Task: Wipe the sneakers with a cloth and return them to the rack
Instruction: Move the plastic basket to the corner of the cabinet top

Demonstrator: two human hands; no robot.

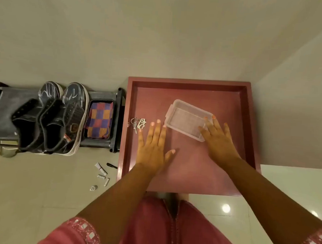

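Nearest, both forearms reach forward over a red worktop [193, 86] with a raised rim. The left hand [153, 147] lies flat on it, fingers [157, 130] straight and spread, holding nothing. The right hand [218, 141] also has straight fingers, their tips resting on the near edge of a clear box [186, 117], without gripping it. Keys [137, 123] lie just left of the left hand. On the floor to the left lie small tubes [101, 172]. Farther left, the sneakers [54, 118] sit side by side on the rack [4, 102], with a checked cloth [100, 120] folded just beside them.
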